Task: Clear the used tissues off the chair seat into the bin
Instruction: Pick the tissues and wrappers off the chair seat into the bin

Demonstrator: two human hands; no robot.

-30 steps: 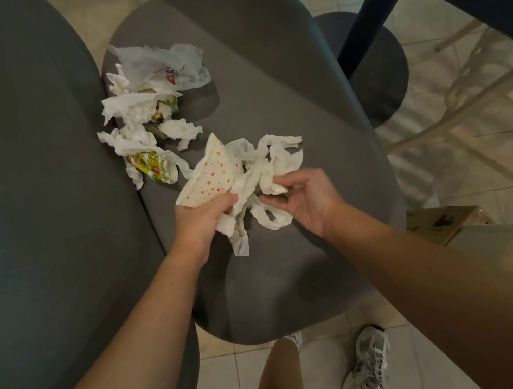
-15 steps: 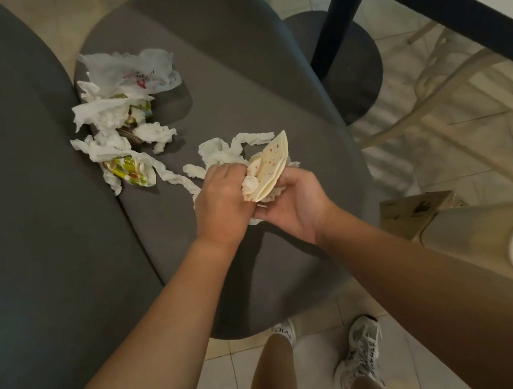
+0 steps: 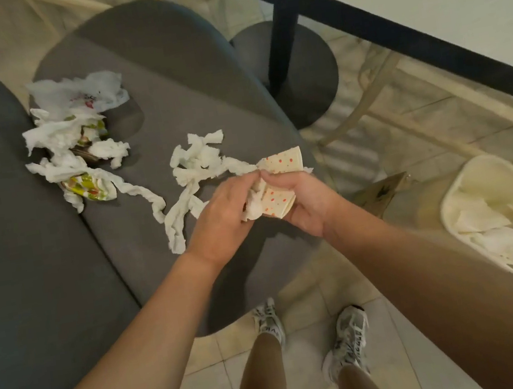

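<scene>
On the grey chair seat [image 3: 165, 84] lies a pile of crumpled white tissues [image 3: 74, 145] mixed with a plastic bag and coloured wrappers at the back left. A long twisted tissue strand [image 3: 197, 166] trails across the seat's middle into my hands. My left hand [image 3: 222, 219] grips the white tissue end. My right hand [image 3: 302, 200] holds a folded napkin with orange dots [image 3: 282, 177] together with that tissue. Both hands are over the seat's right edge. The cream bin [image 3: 466, 183] stands on the floor at the right, with tissues inside.
A dark grey chair back or cushion [image 3: 9, 264] fills the left. A white table with a black edge [image 3: 389, 24] and its black leg and round base [image 3: 299, 64] stand at the back right. A cardboard box [image 3: 381, 192] sits beside the bin. My shoes are below.
My hands have carried the dotted napkin and tissue end to the right, towards the seat's edge, stretching the strand out behind. The bin has come further into view.
</scene>
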